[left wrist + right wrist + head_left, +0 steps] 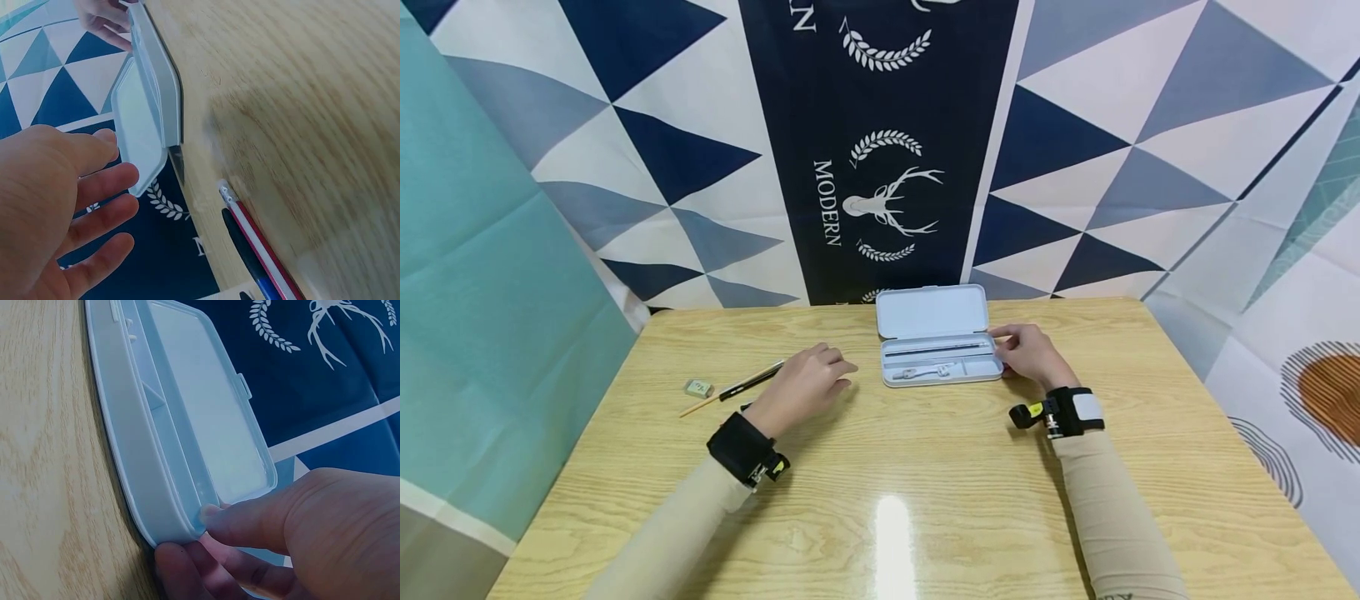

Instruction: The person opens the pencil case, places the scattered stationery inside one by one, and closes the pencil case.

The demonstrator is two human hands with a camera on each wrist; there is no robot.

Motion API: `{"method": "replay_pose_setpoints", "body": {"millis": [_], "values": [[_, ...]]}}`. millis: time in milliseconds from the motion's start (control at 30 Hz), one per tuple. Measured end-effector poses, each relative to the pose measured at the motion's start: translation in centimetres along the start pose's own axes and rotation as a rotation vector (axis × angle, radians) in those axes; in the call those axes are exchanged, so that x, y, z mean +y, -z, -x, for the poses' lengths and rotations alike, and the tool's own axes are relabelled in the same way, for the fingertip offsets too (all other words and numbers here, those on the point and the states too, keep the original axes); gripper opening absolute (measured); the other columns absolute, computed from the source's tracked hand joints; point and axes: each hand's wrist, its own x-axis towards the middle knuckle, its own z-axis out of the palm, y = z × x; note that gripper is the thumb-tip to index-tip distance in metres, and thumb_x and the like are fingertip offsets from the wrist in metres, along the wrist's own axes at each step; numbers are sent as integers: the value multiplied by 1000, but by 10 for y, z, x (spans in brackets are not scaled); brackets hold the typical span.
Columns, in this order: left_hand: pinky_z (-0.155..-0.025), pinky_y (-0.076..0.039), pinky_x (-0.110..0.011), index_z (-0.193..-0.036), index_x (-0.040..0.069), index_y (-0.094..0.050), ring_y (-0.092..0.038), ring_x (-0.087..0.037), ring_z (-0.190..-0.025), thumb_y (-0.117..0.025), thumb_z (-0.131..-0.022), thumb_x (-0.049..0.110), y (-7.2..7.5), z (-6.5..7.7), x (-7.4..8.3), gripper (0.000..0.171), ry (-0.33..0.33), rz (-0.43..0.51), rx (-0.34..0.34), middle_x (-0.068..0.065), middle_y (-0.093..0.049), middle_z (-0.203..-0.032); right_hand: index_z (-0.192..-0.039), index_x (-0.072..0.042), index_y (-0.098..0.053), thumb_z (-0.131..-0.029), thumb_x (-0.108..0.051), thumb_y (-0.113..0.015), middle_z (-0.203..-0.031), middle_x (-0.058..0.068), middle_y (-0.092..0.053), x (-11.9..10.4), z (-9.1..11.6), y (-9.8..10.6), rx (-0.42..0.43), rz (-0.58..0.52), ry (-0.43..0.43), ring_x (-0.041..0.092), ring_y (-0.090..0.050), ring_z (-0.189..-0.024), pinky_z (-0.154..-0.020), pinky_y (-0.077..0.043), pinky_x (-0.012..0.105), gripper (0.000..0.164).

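A pale blue pencil case (981, 367) stands with its lid (932, 312) raised at the back of the table. In its rear compartment lies a dark pencil (932, 349); the front one holds a small grey-and-white tool (922, 372) of unclear kind. My right hand (1033, 357) grips the case's right end, thumb (240, 522) on the inner side of the rim and fingers outside. My left hand (805, 383) hovers left of the case, fingers loosely bent and apart, holding nothing. Beside it are a red-and-white pencil (259, 240) and a dark pen (244, 247).
A small eraser (698, 388) lies at the left of the wooden table (835, 500), near the tan end of a thin stick (700, 407). Patterned cloth (880, 125) hangs behind the table's back edge, and a teal cloth (497, 292) hangs on the left.
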Motion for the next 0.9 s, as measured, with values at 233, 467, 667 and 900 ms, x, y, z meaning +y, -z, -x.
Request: {"method": "replay_pose_setpoints", "body": {"millis": [233, 467, 667, 900], "values": [[-87, -68, -35, -118, 11, -87, -77, -24, -100, -88, -99, 16, 3, 16, -3, 19, 9, 21, 19, -7, -84, -108, -157, 7, -60, -110, -5, -59, -110, 23, -67, 1, 1, 0, -1, 3, 9, 19, -69, -80, -66, -62, 25, 48], [-85, -67, -37, -115, 8, -88, -77, -26, -98, -90, -96, 12, 10, 31, -13, 19, 42, 71, 48, -8, -84, -106, -158, 8, -59, -110, -5, -59, -112, 24, -67, 0, 0, 1, -6, -16, 8, 17, -70, -78, -66, -63, 25, 49], [-85, -67, -38, -118, 6, -86, -76, -28, -102, -89, -97, 11, 16, 35, -23, 22, 46, 81, 47, -11, -83, -109, -157, 8, -59, -110, -5, -59, -112, 24, -67, 0, 1, 1, -6, -21, 8, 16, -70, -78, -66, -63, 24, 49], [-88, -68, -42, -128, 4, -83, -77, -31, -107, -85, -100, 9, 28, 31, -34, 28, 132, 135, -11, -15, -81, -114, -158, 7, -59, -110, -5, -58, -112, 23, -66, 0, 1, 1, -9, -20, 5, 17, -69, -77, -66, -62, 25, 49]]}}
